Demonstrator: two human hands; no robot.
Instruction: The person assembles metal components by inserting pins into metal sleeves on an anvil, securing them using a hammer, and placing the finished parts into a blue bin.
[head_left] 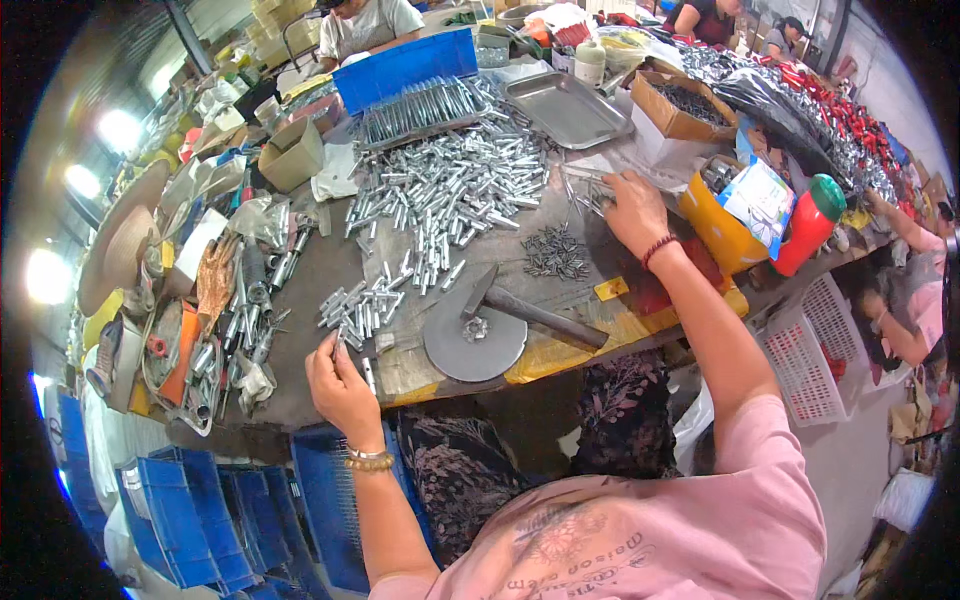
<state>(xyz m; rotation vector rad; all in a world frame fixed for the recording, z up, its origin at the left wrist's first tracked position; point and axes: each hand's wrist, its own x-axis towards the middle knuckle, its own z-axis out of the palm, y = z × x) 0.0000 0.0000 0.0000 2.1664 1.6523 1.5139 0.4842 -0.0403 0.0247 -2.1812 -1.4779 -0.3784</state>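
My left hand (342, 390) is at the table's front edge with thumb and fingers pinched together on a small silver metal tube (340, 339). Another tube (368, 374) stands beside that hand. Just beyond lies a small group of silver tubes (362, 308), with a large heap of them (455, 185) farther back. My right hand (637, 212) reaches to the right, its bent fingers down at some thin metal rods (588, 190); what they grip is hidden. A hammer (535, 312) rests across a round metal plate (470, 350) between my hands. Small dark pins (556, 252) lie behind the hammer.
At the back are a blue bin (405, 70) and a metal tray (570, 108). A yellow container (722, 215) and a red bottle with a green top (812, 222) stand right. Tools and gloves (215, 275) crowd the left. Several people work around the table.
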